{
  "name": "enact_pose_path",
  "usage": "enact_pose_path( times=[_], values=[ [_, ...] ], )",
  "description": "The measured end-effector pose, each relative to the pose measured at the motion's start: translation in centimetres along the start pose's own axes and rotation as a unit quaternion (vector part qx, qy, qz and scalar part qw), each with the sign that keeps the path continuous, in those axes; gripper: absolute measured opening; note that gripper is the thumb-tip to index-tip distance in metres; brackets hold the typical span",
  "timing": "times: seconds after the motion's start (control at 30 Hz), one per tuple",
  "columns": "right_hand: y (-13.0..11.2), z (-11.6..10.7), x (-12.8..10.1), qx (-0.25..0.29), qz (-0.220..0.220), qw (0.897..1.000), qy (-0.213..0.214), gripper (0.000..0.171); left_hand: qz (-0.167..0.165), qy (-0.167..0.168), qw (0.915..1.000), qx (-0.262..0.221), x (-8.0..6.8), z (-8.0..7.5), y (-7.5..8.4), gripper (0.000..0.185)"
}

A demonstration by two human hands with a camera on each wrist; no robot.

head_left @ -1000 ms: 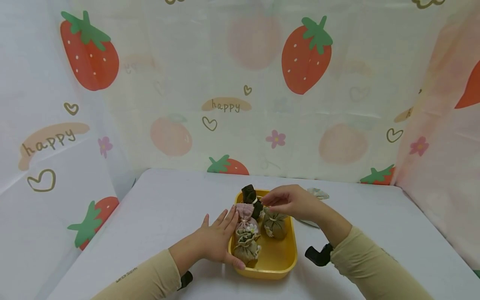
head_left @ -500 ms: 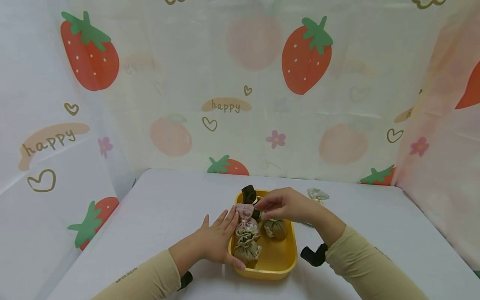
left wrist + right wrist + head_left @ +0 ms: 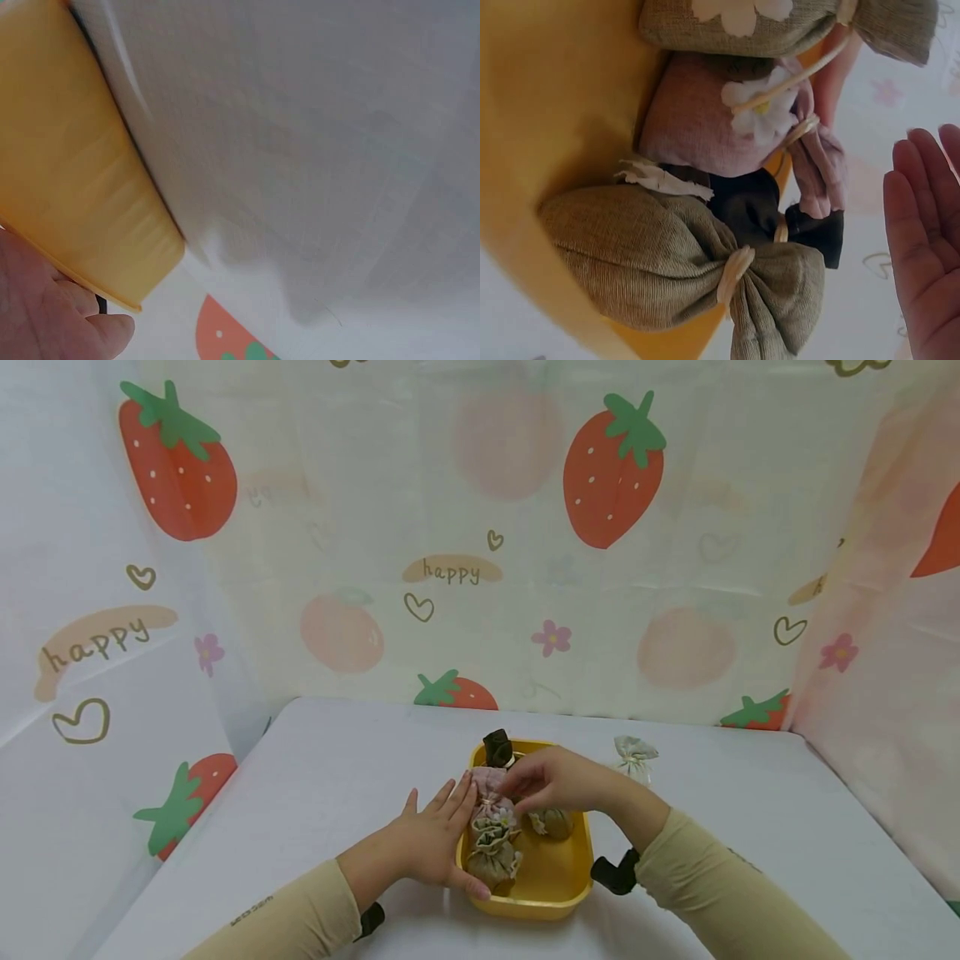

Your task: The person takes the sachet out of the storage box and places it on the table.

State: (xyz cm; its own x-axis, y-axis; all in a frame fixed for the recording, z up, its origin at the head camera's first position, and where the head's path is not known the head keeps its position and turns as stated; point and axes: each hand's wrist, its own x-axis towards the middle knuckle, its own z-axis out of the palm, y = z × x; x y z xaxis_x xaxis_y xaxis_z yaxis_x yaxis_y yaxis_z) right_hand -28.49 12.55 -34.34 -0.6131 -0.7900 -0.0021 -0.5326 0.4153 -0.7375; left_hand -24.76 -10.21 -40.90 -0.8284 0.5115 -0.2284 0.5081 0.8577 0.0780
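Observation:
A yellow tray holds several small drawstring pouches. On its left are a pink pouch with a white flower and, nearer the front, an olive-green pouch. A black pouch lies at the back, and another olive pouch on the right. My left hand rests along the tray's left rim, fingers straight and spread, thumb at the front corner. Above the tray, my right hand holds nothing; its relaxed fingers overlap the pink pouch in the head view and appear apart from the pouches in the right wrist view.
A pale green pouch lies on the white table behind the right forearm. Black camera mounts hang beneath the wrists. A curtain printed with strawberries encloses the back and sides.
My right hand has moved left and slightly nearer, from beside the black pouch to over the pink one. More of the pale pouch on the table shows. The left hand has stayed put.

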Motion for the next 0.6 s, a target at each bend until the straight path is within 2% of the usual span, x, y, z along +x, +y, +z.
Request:
enact_pose_path(
  times=[0.3, 0.6],
  values=[
    [0.0, 0.7, 0.9, -0.008, 0.031, 0.998, -0.048, 0.026, 0.003, 0.001, 1.0000, -0.004, 0.0, 0.0, -0.1, 0.128],
    [0.0, 1.5, 1.7, 0.001, 0.026, 0.995, -0.094, 0.031, 0.008, 0.001, 0.9999, -0.015, -0.2, -0.2, 0.0, 0.127]
  ],
)
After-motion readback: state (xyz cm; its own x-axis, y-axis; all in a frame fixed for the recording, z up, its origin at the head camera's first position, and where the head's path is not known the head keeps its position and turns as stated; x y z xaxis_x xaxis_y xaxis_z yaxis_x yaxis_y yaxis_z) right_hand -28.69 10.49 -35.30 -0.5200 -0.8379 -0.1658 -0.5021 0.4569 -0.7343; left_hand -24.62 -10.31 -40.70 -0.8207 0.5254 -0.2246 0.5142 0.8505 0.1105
